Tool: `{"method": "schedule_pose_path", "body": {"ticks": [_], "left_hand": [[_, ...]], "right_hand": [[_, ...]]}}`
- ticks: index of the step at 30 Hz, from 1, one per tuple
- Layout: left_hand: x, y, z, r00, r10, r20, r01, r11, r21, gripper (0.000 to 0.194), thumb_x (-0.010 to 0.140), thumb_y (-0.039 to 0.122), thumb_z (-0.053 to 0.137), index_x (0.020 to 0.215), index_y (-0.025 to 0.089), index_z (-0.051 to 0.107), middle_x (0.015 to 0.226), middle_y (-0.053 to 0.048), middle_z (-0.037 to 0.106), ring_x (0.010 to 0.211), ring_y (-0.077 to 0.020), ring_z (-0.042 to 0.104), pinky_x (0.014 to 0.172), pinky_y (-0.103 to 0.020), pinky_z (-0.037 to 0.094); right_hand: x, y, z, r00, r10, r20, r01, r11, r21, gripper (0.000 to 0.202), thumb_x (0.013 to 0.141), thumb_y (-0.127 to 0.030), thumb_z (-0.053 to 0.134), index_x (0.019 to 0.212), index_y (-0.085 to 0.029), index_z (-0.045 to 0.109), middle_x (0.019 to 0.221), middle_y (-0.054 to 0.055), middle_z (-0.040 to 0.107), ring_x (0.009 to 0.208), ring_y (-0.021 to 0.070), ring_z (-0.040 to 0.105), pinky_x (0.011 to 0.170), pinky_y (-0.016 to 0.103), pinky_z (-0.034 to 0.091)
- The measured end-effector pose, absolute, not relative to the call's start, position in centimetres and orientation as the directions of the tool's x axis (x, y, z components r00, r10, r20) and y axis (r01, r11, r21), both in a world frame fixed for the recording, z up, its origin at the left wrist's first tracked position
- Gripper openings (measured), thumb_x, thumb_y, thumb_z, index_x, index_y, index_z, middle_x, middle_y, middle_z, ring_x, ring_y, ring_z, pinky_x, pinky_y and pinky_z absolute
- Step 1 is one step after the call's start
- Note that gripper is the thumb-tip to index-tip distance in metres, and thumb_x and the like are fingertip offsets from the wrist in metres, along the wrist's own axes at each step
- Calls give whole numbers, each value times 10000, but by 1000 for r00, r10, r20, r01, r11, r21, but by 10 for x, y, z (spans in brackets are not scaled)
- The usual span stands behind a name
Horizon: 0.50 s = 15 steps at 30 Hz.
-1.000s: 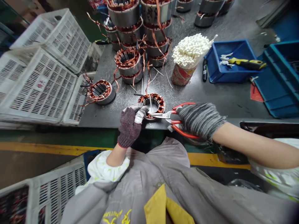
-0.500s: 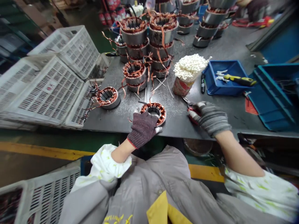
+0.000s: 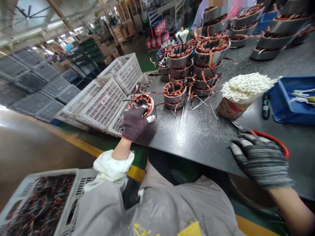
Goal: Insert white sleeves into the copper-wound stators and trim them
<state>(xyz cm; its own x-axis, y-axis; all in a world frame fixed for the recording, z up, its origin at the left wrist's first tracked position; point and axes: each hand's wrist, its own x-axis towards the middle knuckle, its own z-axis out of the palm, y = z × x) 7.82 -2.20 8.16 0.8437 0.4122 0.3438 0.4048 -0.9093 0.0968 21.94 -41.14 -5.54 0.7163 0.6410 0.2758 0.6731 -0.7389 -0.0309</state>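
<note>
My left hand (image 3: 136, 123), in a dark maroon knit glove, grips a copper-wound stator (image 3: 149, 101) near the table's left edge. Its fingers reach over the ring and the thumb lies along the near outer side. The glove hides part of the ring, so I cannot tell whether another stator sits beneath it. On the right, my right hand (image 3: 263, 159), in a grey striped glove, lies palm down with fingers stretched out. It rests against a red-handled hand tool (image 3: 273, 139), apparently scissors or pliers, partly covered by the glove.
Stacked stators (image 3: 175, 93) with loose copper leads stand behind. A can of white sticks (image 3: 231, 109) is right of centre, beside a blue bin (image 3: 290, 114) holding tools. White crates (image 3: 104, 101) border the table's left end; another crate (image 3: 78, 183) full of wound parts sits lower left.
My view has swung left. My left hand has moved left from the front middle of the table, where the stator is gone, to the left-end stator. My right hand has loosened from the red-handled tool.
</note>
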Motion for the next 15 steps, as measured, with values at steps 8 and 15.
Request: {"method": "schedule_pose_path", "body": {"ticks": [8, 15], "left_hand": [[121, 20, 67, 899, 426, 107, 439, -866, -240, 550, 811, 633, 661, 1151, 200, 660, 1133, -165, 717, 1097, -386, 657, 883, -464, 443], [165, 53, 73, 916, 396, 68, 401, -884, -239, 564, 818, 583, 667, 1225, 194, 642, 1227, -173, 686, 1173, -393, 626, 978, -497, 418]], "right_hand": [[219, -411, -58, 732, 624, 274, 666, -740, -93, 356, 926, -395, 511, 1087, -228, 782, 1234, 211, 711, 1168, 382, 639, 1048, 498, 472], [215, -404, -44, 758, 602, 250, 639, -762, -104, 372, 967, -378, 461, 1065, -219, 783, 1210, 200, 724, 1143, 363, 658, 1051, 472, 473]]}}
